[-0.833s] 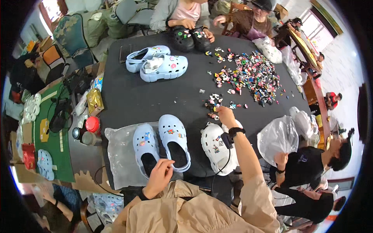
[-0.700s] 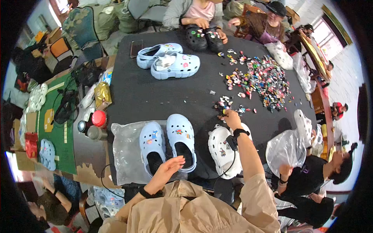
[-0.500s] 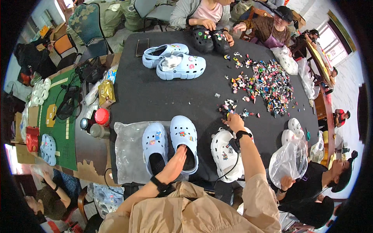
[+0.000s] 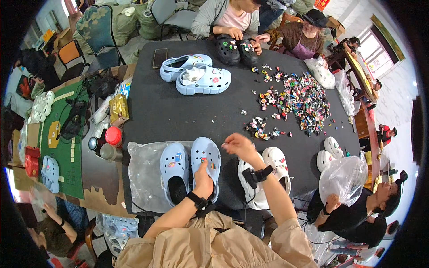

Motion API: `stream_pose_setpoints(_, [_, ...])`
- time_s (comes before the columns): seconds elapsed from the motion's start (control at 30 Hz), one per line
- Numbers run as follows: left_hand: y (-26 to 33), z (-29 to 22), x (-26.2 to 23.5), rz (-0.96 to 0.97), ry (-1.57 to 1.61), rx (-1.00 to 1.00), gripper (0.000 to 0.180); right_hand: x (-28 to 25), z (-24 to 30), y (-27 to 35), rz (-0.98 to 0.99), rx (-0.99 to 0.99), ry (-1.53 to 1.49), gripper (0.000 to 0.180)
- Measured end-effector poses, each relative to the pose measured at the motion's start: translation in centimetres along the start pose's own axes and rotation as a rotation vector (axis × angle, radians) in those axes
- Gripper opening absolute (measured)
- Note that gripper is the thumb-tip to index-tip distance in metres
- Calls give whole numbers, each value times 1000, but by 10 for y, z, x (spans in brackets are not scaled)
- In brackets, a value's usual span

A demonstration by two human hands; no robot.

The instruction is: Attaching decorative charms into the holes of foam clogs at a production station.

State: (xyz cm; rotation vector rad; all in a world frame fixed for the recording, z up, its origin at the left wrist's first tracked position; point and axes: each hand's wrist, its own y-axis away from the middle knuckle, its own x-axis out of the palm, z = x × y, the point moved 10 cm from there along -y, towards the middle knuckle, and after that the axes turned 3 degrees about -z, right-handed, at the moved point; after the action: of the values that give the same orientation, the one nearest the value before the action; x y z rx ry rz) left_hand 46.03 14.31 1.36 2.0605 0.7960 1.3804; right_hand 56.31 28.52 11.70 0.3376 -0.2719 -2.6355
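A pair of light blue clogs lies before me on a clear plastic bag (image 4: 143,178): the left clog (image 4: 175,167) and the right clog (image 4: 207,149), both with colourful charms. My left hand (image 4: 204,182) grips the right blue clog, thumb over its upper and fingers in its opening. Just right of that clog's toe, my right hand (image 4: 239,145) is raised in a pinch; whatever its fingertips hold is too small to name. Beneath my right wrist sit white clogs (image 4: 276,163) with charms. A small cluster of shoe charms (image 4: 259,128) lies beyond that hand.
A large heap of charms (image 4: 308,100) spreads across the black table (image 4: 178,120). Another blue pair (image 4: 203,81) and a phone (image 4: 160,58) lie farther back. Opposite, a person handles black clogs (image 4: 228,51). A red-lidded jar (image 4: 113,136) stands left; someone holds a plastic bag (image 4: 344,178) at right.
My right hand has left the small charm cluster and moved left toward the blue clogs, fingers pinched. My left hand has shifted its hold, its thumb now over the right blue clog's upper.
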Motion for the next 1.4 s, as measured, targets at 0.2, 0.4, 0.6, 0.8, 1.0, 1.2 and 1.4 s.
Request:
stream_pose_setpoints(0.2, [15, 2, -4, -54, -71, -55, 23, 57, -8, 3, 61, 48, 116, 23])
stream_pose_setpoints(0.4, [6, 2, -19, -48, 43, -71, 17, 73, -8, -3, 58, 10, 293, 23])
stream_pose_setpoints(0.6, [7, 2, -16, -2, 28, -56, 23, 83, 14, -7, 128, -124, 416, 20])
stream_pose_setpoints(0.8, [9, 4, -1, 137, 123, -105, 30, 89, 19, -15, 203, -221, 491, 16])
stream_pose_setpoints(1.0, [11, -3, -3, 98, 69, -69, 27, 92, 21, -24, 192, -105, 758, 15])
stream_pose_setpoints(1.2, [3, 3, -25, 61, 35, -65, 25, 104, 7, -26, 303, -103, 920, 18])
stream_pose_setpoints(1.4, [3, 2, -28, 95, -31, -33, 20, 115, 3, -32, 216, -158, 1259, 19])
